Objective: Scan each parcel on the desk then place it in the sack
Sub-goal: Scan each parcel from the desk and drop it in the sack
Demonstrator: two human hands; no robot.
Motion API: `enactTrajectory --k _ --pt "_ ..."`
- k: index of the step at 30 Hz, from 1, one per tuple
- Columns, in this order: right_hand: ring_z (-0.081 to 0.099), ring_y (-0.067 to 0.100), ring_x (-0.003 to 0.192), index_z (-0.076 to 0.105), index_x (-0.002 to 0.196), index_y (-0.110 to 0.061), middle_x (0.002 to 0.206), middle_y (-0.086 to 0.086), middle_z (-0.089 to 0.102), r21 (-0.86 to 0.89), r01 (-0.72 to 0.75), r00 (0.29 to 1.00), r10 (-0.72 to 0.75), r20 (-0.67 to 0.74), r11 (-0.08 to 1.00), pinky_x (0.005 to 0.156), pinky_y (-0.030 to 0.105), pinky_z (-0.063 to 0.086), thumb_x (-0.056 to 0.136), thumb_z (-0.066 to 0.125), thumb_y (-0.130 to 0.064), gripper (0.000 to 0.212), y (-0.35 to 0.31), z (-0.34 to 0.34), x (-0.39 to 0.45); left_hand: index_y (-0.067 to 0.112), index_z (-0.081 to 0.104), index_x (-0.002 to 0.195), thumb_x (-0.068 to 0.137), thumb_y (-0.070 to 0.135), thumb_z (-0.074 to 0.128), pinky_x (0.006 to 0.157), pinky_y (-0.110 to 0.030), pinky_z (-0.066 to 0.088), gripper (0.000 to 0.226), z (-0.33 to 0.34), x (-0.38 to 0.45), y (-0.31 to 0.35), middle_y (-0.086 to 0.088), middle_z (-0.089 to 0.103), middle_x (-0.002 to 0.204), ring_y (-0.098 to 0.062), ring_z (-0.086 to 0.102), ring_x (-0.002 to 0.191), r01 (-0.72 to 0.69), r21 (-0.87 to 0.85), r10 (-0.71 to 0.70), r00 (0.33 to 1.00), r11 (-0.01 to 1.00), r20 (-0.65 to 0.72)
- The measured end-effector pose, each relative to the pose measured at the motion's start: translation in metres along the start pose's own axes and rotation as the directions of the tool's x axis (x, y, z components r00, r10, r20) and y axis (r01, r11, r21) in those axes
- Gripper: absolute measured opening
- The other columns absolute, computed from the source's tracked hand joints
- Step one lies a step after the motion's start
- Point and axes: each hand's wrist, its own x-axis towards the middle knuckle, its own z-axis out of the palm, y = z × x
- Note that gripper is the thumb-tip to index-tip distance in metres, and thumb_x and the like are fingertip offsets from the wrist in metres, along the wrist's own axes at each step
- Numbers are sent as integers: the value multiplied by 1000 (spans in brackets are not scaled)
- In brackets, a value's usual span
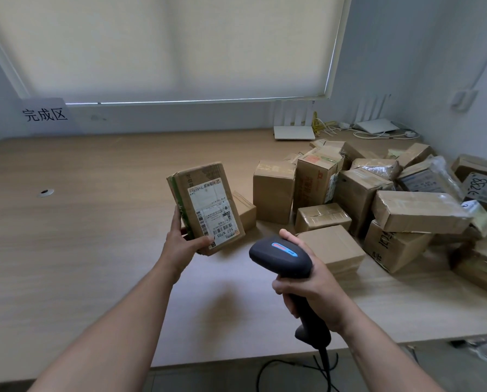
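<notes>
— Where is the parcel [205,207] right now?

— Lifted off the desk [81,222], held up in the left hand [184,240]. The fingers wrap its lower left corner and the thumb lies across the bottom of the white shipping label [212,212], which faces the camera. The box is tilted, its top leaning left.

— And the right hand [310,287]?

— It grips the handle of a dark scanner [281,257], fingers curled around it. The scanner's head points toward the parcel, near it but apart. Its cable [325,360] drops past the desk's front edge.

— How much room is there?

— The left half of the desk is bare wood, apart from a small round grommet [45,192]. A sign with printed characters [45,114] leans against the wall at the far left corner.

— What crowds the right side?

— A pile of cardboard boxes [378,199], some stacked and tilted, running to the right edge. One small box [243,209] sits just behind the held parcel. Behind the pile, two white routers [293,131] and loose cords sit along the back edge under the window blind [166,46].

— The sack?

— I cannot see one.
</notes>
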Motion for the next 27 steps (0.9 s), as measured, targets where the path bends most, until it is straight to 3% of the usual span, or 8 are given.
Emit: enactTrajectory --k 5,9,13,19,23,27 --pt "46 24 37 39 134 -42 60 14 56 4 -6 1000 6 1 1000 38 24 38 64 71 2 89 1 -3 -4 48 14 147 77 2 75 96 -55 48 103 3 -5 6 4 59 109 -26 57 112 -15 43 15 1000 999 4" --pt "46 24 37 37 139 -38 60 13 56 19 2 1000 -2 -12 1000 38 24 38 64 71 2 92 0 -7 -7 48 19 146 73 3 79 88 -46 54 104 7 -11 9 -2 59 115 -25 59 109 -27 25 27 1000 999 5" --pt "46 23 37 36 141 -38 59 11 56 17 12 1000 -11 -4 1000 38 24 38 65 71 1 92 -3 -11 -10 52 21 144 55 15 79 84 -47 56 112 10 -17 11 -8 57 123 -27 59 111 -13 7 13 1000 1000 -5" --pt "48 23 38 36 138 -40 63 9 62 30 13 1000 -14 22 999 38 24 39 64 73 1 92 -7 -19 -15 52 19 144 62 7 81 75 -37 56 112 15 -24 12 -5 59 118 -26 60 110 -25 18 25 1000 1000 11" --pt "50 24 41 35 140 -40 80 14 66 13 32 999 -32 25 999 39 27 42 63 74 0 95 -12 -22 -16 44 17 147 76 -4 73 54 -18 54 103 20 -34 14 -4 57 114 -27 58 108 -51 64 51 999 997 -11" --pt "53 24 46 38 136 -46 106 27 59 -31 76 996 -74 52 997 41 30 46 64 76 -2 92 -19 -18 -14 44 17 146 76 -5 73 51 -14 52 102 20 -52 13 -1 56 112 -25 58 106 -92 96 99 992 991 -77"
